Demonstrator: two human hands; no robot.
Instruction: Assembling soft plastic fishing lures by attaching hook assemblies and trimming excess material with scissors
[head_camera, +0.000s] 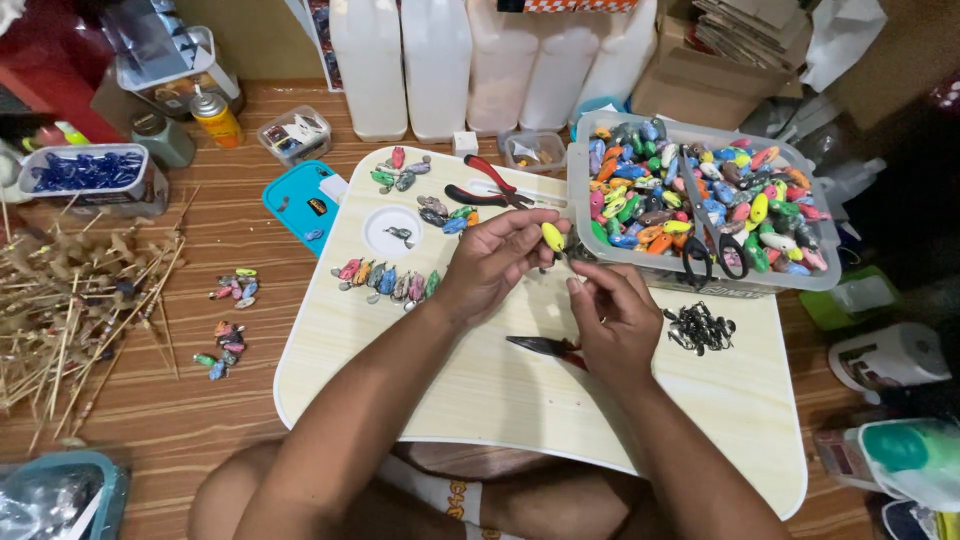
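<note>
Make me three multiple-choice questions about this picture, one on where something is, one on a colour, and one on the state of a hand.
1. Where do the black-handled scissors lie?
A. On the floor by the sticks
B. On the lures in the grey bin
C. In the board's round recess

2. What colour is the lure in the left hand?
A. Yellow
B. Blue
C. Red

3. How is the right hand?
A. Flat on the lap board
B. Inside the bin
C. Raised over the board, fingers pinched together

Answers: 1 B, the scissors rest on the coloured pile in the bin. 2 A, the fingertips grip a yellow body. 3 C, it hovers close to the left hand, fingers closed.
</note>
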